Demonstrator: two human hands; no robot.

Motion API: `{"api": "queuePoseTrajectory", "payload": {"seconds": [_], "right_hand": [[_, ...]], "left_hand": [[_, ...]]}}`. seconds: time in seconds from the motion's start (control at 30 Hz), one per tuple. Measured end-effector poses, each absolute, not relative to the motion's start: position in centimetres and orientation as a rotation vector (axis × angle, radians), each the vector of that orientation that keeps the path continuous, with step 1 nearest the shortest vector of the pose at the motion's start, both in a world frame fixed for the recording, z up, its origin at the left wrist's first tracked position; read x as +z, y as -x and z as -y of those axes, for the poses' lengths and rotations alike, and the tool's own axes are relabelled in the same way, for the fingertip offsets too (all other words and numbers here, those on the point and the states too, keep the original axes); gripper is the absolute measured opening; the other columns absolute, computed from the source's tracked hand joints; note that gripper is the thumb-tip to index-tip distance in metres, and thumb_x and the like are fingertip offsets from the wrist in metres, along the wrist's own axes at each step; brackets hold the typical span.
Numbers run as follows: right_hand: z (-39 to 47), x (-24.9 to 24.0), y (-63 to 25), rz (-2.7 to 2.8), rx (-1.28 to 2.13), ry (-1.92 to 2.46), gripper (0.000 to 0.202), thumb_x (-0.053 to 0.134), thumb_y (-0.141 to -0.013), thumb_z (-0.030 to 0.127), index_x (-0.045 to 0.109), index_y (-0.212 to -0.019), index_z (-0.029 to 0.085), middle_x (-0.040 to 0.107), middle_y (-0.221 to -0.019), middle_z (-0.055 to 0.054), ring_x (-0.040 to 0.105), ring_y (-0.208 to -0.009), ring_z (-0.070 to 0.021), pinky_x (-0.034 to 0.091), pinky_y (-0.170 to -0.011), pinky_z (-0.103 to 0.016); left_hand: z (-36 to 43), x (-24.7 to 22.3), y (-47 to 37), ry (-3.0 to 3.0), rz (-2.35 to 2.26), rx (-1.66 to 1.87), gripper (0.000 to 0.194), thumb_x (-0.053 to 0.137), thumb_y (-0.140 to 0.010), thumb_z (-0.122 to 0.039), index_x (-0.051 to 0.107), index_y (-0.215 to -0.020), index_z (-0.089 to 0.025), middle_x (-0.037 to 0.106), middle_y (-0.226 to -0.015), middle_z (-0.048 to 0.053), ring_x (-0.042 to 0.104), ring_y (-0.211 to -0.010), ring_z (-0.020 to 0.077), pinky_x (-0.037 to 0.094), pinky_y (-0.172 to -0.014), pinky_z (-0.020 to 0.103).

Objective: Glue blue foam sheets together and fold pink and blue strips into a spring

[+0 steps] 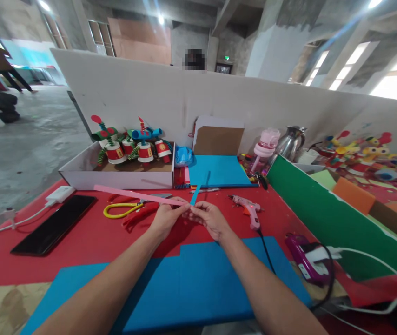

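My left hand [168, 217] and my right hand [209, 217] meet over the red table, fingertips pinched together. Between them a long pink paper strip [132, 193] runs off to the left, its end in my left fingers. A blue paper strip [196, 194] points away from me, its near end pinched in my right fingers. The two strips cross or touch at my fingertips; whether they are stuck together I cannot tell. Just left of my hands lie yellow-handled scissors [122, 210] and a red-handled tool [142, 214]. A pink glue gun [250, 209] lies to the right, its cord running toward me.
A white box [118, 180] holds several paper-cup figures [145, 151]. Blue card sheets [219, 170] lie behind my hands, a blue board [184, 288] in front. A phone [54, 225] is left, a purple power strip [306, 260] right, beside a green-walled box [338, 218].
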State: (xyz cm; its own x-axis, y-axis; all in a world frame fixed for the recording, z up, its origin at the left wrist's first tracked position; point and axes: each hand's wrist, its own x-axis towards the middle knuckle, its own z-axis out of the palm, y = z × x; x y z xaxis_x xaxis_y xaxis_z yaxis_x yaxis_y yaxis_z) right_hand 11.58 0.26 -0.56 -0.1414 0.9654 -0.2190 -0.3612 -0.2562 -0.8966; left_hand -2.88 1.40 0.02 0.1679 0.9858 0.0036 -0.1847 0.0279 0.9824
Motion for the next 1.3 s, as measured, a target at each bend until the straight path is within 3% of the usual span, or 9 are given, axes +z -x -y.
{"api": "queuePoseTrajectory", "payload": {"seconds": [0.37,0.6,0.77,0.97,1.13,1.3], "right_hand": [[-0.4,-0.8,-11.0,0.921,1.373,1.125,0.034,0.082,-0.052,0.042,0.063,-0.063,0.016,0.064,-0.057,0.001,0.059,-0.054,-0.0110,0.052,-0.063,-0.027],[-0.5,-0.2,-11.6,0.889,1.556,1.152,0.030,0.080,-0.052,0.037,0.063,-0.063,0.015,0.061,-0.053,0.003,0.057,-0.049,-0.0080,0.041,-0.050,-0.019],[-0.5,0.0,-11.4,0.799,1.434,1.197,0.031,0.081,-0.049,0.035,0.060,-0.061,0.016,0.064,-0.055,0.001,0.061,-0.051,-0.0113,0.039,-0.047,-0.020],[-0.3,-0.3,-10.5,0.758,1.297,1.081,0.030,0.081,-0.051,0.037,0.062,-0.061,0.016,0.065,-0.057,0.001,0.061,-0.056,-0.0128,0.052,-0.064,-0.028],[-0.2,-0.4,-10.6,0.873,1.338,1.070,0.027,0.080,-0.056,0.038,0.067,-0.064,0.016,0.067,-0.060,-0.001,0.063,-0.058,-0.0139,0.053,-0.069,-0.030],[-0.6,-0.3,-11.2,0.896,1.483,0.968,0.029,0.083,-0.051,0.035,0.067,-0.066,0.016,0.068,-0.062,-0.001,0.064,-0.062,-0.0142,0.053,-0.072,-0.029]], "left_hand": [[-1.7,-0.4,2.8,-1.068,-0.890,1.068,0.026,0.075,-0.062,-0.036,0.067,-0.066,-0.012,0.063,-0.059,0.003,0.053,-0.055,0.0117,0.042,-0.055,0.024],[-1.9,-0.5,3.0,-1.185,-0.968,1.063,0.026,0.076,-0.059,-0.036,0.066,-0.062,-0.013,0.059,-0.053,0.001,0.051,-0.052,0.0113,0.039,-0.054,0.024],[-1.8,-0.4,2.8,-1.063,-0.846,1.107,0.032,0.075,-0.063,-0.043,0.063,-0.068,-0.014,0.059,-0.056,0.000,0.050,-0.053,0.0098,0.040,-0.053,0.022],[-1.6,-0.3,2.5,-1.090,-0.839,1.114,0.033,0.077,-0.062,-0.042,0.061,-0.067,-0.014,0.059,-0.056,0.000,0.049,-0.051,0.0087,0.040,-0.052,0.021],[-1.8,-0.8,2.7,-1.115,-0.880,1.151,0.028,0.076,-0.063,-0.038,0.062,-0.063,-0.014,0.059,-0.055,0.000,0.048,-0.050,0.0079,0.038,-0.051,0.021],[-2.0,-0.7,3.0,-1.002,-0.852,1.123,0.028,0.078,-0.060,-0.036,0.064,-0.066,-0.013,0.063,-0.059,0.002,0.049,-0.050,0.0082,0.039,-0.050,0.021]]}}
